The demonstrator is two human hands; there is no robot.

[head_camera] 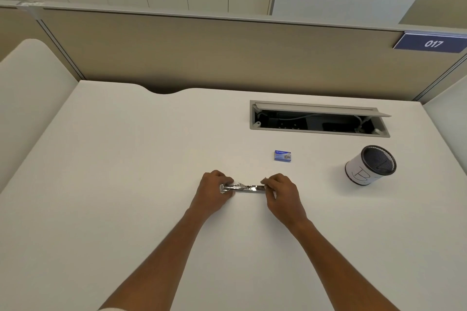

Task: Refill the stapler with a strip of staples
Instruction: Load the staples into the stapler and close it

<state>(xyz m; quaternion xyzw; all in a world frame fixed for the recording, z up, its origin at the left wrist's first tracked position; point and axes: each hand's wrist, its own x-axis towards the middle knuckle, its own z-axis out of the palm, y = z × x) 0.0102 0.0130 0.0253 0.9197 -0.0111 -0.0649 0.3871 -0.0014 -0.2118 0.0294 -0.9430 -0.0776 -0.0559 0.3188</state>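
A shiny metal stapler [246, 188] lies lengthwise, left to right, on the white desk [126, 184], spread flat with its inner metal channel showing. My left hand [214, 190] grips its left end, fingers curled around it. My right hand [281, 190] pinches its right end between thumb and fingers. A small blue box of staples [282, 156] sits shut on the desk, a little beyond my right hand. No loose strip of staples can be seen.
A black mesh pen cup [370, 165] wrapped in white paper stands at the right. Behind the box, a cable hatch [318, 118] in the desk stands with its lid up. Beige partition walls [202, 53] enclose the desk at the back and sides.
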